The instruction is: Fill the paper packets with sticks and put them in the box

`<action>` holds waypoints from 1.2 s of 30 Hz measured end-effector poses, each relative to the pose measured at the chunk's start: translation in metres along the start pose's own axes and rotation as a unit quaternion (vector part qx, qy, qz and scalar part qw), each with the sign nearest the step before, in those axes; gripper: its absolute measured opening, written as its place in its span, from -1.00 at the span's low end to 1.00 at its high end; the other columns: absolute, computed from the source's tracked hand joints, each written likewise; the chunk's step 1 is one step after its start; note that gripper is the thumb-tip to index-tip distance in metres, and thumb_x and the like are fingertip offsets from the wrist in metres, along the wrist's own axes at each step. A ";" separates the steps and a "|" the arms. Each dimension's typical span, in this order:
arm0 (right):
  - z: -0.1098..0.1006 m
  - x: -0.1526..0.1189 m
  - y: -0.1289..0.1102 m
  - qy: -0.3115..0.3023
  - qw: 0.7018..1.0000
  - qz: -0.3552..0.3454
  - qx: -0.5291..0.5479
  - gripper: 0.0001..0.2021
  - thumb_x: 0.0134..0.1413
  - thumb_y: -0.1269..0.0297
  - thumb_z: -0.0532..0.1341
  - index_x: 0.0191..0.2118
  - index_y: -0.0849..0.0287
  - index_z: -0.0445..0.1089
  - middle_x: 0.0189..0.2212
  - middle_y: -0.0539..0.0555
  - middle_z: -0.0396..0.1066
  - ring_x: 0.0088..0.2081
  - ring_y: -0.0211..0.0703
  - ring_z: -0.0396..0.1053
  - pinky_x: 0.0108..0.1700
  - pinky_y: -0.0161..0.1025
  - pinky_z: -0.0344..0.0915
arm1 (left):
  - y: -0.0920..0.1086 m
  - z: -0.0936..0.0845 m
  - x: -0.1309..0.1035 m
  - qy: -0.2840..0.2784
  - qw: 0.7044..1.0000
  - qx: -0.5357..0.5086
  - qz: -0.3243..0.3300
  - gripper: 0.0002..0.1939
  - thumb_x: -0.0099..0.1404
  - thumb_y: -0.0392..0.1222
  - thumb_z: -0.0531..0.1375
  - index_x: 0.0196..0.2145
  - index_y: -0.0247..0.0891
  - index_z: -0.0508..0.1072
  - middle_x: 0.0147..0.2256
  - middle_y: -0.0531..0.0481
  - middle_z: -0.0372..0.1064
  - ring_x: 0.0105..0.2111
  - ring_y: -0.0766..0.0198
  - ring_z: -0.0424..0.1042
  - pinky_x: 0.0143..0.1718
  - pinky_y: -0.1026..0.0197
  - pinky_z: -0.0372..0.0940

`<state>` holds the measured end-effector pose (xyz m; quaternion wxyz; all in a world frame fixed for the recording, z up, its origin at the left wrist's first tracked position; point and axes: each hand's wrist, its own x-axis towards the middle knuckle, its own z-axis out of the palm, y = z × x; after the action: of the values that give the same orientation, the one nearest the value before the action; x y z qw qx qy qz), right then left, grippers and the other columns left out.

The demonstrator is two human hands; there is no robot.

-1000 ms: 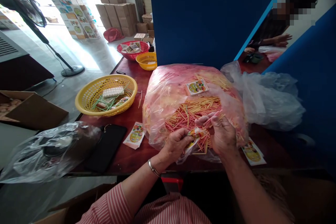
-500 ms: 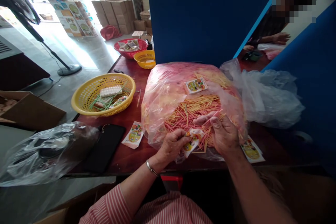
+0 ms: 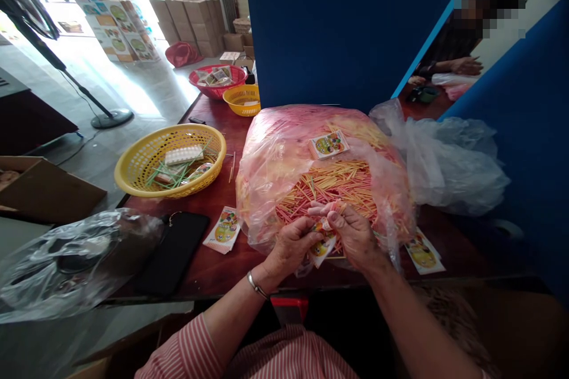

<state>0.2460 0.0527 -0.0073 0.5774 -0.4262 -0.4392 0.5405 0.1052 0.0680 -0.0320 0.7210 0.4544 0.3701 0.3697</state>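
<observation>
My left hand [image 3: 290, 247] pinches a small printed packet [image 3: 323, 250] with cartoon fruit-like pictures, its upper end crumpled. Close against it, my right hand [image 3: 355, 235] has its fingers closed around a few thin pink sticks [image 3: 338, 205] at the packet's top. Whether the stick ends are inside the packet, I cannot tell. Behind both hands lies a large clear plastic bag [image 3: 267, 157], torn open over a heap of thin pink and yellow sticks [image 3: 351, 172]. A stack of similar packets [image 3: 329, 144] rests on it.
More packets lie to the left [image 3: 223, 230] and right [image 3: 424, 253] of the bag. Left stand a yellow basket [image 3: 124, 174] and a black phone-like slab [image 3: 178, 254]. A blue partition [image 3: 329, 29] rises behind; another person [image 3: 462, 41] sits beyond its opening.
My right hand has moved left and slightly down, bringing the pink sticks to the packet's top. My left hand stays nearly where it was, still pinching the packet.
</observation>
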 end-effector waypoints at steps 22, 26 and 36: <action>-0.073 -0.061 -0.013 0.308 0.928 -0.084 -0.194 -0.78 0.09 0.17 0.18 -0.17 0.11 0.39 -0.29 0.04 0.45 -0.31 -0.15 0.43 -0.25 -0.15 0.43 | 0.013 0.017 -0.013 0.012 0.993 0.096 0.071 -0.76 0.15 -0.18 0.25 -0.22 -0.24 0.35 -0.40 0.03 0.40 -0.41 0.36 0.38 -0.36 0.32 0.29; -0.186 -0.083 -0.013 0.440 0.826 0.030 -0.352 -0.66 -0.04 0.10 0.21 -0.15 0.17 0.40 -0.39 0.08 0.46 -0.44 -0.13 0.41 -0.42 -0.19 0.39 | 0.031 -0.025 -0.028 0.162 0.958 0.181 0.151 -0.72 0.22 -0.10 0.16 -0.13 -0.24 0.28 -0.41 0.04 0.40 -0.47 0.36 0.39 -0.39 0.29 0.30; -0.158 -0.046 -0.025 0.208 0.728 -0.181 -0.628 -0.76 0.13 0.27 0.07 -0.14 0.18 0.38 -0.17 0.18 0.44 -0.11 0.01 0.37 0.00 0.00 0.26 | 0.035 -0.146 -0.053 0.269 0.619 0.737 0.036 -0.77 0.24 -0.19 0.00 -0.30 -0.31 0.42 -0.31 -0.18 0.39 -0.29 0.07 0.36 -0.27 0.11 0.24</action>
<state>0.4034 0.0026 -0.0247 0.3423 -0.7056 -0.6158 -0.0757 -0.0530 0.0891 -0.0348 -0.0009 0.7267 0.6789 0.1045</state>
